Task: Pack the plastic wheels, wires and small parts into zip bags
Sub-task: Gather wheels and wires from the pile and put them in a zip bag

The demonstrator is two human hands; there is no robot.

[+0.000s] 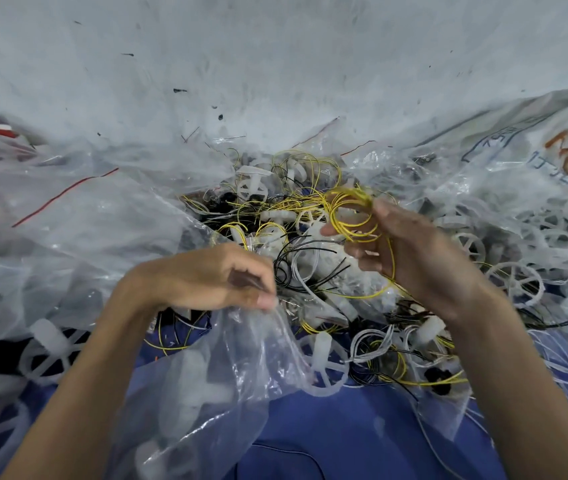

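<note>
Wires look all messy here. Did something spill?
It looks jumbled. Yellow, black and white wires lie tangled with plastic wheels in a loose heap on the blue cloth, nothing sorted. The right hand holds a yellow coil; the left hand pinches a clear bag.

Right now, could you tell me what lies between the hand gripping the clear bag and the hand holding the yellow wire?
In the head view, loose black and white wires lie between left hand and right hand, atop white plastic parts.

Small-parts packing workspace, heaps of plastic wheels, tangled wires, clear zip bags, scuffed pale wall
</note>
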